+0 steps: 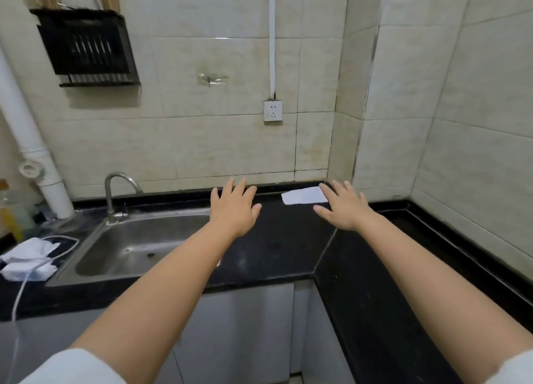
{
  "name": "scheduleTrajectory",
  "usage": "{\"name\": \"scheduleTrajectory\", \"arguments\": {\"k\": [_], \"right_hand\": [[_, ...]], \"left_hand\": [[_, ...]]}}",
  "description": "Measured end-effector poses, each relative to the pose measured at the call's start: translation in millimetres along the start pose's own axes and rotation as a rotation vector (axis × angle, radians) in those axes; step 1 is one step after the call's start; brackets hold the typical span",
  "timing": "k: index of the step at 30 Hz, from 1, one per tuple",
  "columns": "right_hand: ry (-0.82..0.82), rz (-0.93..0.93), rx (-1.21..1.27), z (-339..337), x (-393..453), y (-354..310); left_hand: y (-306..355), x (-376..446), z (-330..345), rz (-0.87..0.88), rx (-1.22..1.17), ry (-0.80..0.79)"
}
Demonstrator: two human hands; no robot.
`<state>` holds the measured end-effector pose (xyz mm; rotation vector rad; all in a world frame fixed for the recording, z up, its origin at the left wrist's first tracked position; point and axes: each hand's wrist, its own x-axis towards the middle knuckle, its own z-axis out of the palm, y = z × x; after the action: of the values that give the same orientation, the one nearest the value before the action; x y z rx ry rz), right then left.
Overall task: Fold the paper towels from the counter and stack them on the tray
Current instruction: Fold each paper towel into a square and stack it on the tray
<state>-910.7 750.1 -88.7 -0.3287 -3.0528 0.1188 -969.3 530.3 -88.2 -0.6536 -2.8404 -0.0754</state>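
Both hands, left hand [233,207] and right hand [344,207], reach with fingers spread wide, holding nothing, beside a paper towel [302,196].

Stood in a corner of beige tiled walls [230,141], with a black table [288,248], steel sink [138,248], curved tap [115,193], white socket [272,111], and dark wall rack [86,49].

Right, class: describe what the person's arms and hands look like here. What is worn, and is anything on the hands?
Both forearms are bare. A short white sleeve shows at the left upper arm, another white sleeve at the right. The left hand and right hand wear no gloves; no rings, watch or bracelets are visible.
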Motion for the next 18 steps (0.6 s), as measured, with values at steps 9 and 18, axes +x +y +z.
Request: {"name": "scheduleTrajectory", "arguments": {"k": [9,18], "right_hand": [[-0.058,0.161,0.012,59,205,28],[-0.214,0.268,0.059,145,356,65]], "left_hand": [[-36,212,102,0.145,-0.021,-0.139],[-27,365,225,0.259,-0.092,-0.366]]}}
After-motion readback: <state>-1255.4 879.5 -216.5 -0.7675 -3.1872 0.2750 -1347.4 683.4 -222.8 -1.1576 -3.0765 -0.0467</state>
